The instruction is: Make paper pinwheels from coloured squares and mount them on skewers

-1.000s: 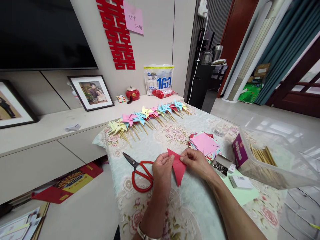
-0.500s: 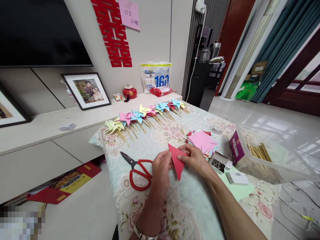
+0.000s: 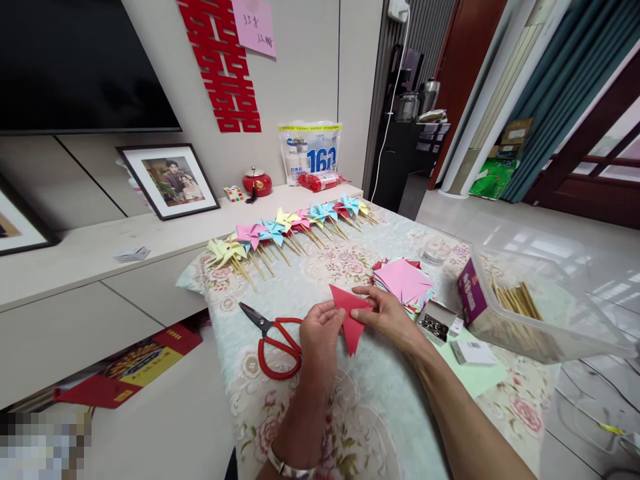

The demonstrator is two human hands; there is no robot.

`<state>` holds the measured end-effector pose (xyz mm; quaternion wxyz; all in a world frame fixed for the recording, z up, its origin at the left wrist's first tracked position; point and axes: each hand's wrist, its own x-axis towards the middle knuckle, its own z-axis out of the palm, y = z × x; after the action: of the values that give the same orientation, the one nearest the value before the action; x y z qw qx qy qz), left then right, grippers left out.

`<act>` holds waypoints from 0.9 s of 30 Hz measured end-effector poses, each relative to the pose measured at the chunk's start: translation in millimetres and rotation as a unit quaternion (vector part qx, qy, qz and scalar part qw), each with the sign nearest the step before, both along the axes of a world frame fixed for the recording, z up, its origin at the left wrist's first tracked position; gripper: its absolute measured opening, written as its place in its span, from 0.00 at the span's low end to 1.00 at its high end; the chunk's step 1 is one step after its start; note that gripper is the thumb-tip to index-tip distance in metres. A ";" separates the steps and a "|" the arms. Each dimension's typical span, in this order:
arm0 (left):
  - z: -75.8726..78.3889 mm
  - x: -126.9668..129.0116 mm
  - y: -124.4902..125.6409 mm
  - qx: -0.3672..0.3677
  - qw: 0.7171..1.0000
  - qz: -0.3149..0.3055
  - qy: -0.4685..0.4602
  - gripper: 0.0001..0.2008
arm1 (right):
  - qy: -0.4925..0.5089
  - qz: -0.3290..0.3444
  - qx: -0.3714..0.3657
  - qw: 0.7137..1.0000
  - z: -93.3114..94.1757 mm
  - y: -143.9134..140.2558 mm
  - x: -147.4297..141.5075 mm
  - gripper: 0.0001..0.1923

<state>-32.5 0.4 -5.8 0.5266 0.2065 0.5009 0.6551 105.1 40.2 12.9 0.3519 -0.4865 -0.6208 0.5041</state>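
While the folded red paper (image 3: 350,319) is pinched above the tablecloth (image 3: 385,407) between left hand (image 3: 320,333) and right hand (image 3: 387,320), folding seems underway, and a firm crease is called for.

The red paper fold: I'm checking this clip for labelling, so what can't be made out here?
Head view only:
- red paper: its folds are partly hidden by the left hand and right hand.
- small box: contents too small to identify.
- bottom-left corner: blurred out.
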 end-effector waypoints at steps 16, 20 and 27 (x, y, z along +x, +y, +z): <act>7.1 1.1 -1.2 -0.014 0.999 -0.018 -0.035 0.22 | 0.011 -0.003 -0.007 1.000 1.3 -0.2 1.7 0.40; 7.6 1.1 -1.9 -0.008 0.999 -0.023 -0.040 0.22 | 0.013 0.000 -0.010 1.000 -0.4 -0.2 2.5 0.42; 9.0 1.5 -2.2 -0.012 0.999 -0.021 -0.038 0.23 | 0.016 0.009 -0.011 1.000 1.0 -0.2 3.8 0.43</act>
<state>-31.0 -1.8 3.2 0.5612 0.1855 0.4841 0.6452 108.9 40.0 13.9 0.3520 -0.4764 -0.6140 0.5217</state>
